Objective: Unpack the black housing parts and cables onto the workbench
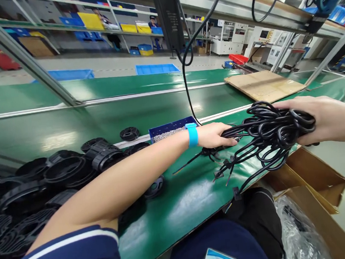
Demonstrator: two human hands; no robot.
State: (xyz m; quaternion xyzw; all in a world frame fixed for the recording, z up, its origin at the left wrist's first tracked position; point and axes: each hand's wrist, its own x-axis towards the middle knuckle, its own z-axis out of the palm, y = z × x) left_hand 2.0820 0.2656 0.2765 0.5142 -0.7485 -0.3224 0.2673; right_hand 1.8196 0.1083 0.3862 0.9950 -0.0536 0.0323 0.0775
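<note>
A bundle of black cables (269,131) is gripped at mid-right by the right hand (325,118). Its strands are clasped by the left hand (213,135). Separating one cable seems due.

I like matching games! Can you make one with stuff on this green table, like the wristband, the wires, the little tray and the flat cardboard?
Things:
1. wristband
2. bundle of black cables
3. small blue tray
4. flat cardboard sheet

Places:
A. lying far back on the right of the green table
B. holds tiny silvery bits
C. gripped by the right hand, touched by the left hand
D. on the left wrist

Pairs: 1-D, 2-C, 3-B, 4-A
</note>
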